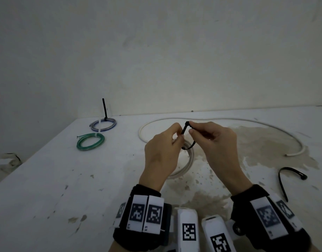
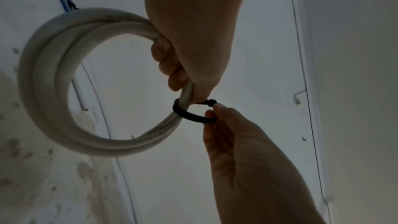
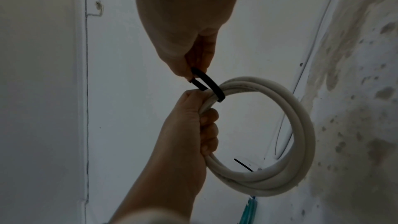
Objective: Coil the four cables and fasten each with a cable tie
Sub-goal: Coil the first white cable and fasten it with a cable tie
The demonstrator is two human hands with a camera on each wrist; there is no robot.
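Head view over a white table, stained and chipped. Left hand curled around a white cable coil, clamping the turns together so they cannot spring apart. Right hand pinching a black cable tie looped round the coil beside the left fingers, seemingly feeding tail into head (closure hidden by fingertips). Far left: blue coil and green coil, both already tied. Behind the hands, a long white cable lying loose, not yet coiled. At right, a spare black tie, probably kept within reach for that last cable. Square coded markers on the wristbands; no readable words or brands.
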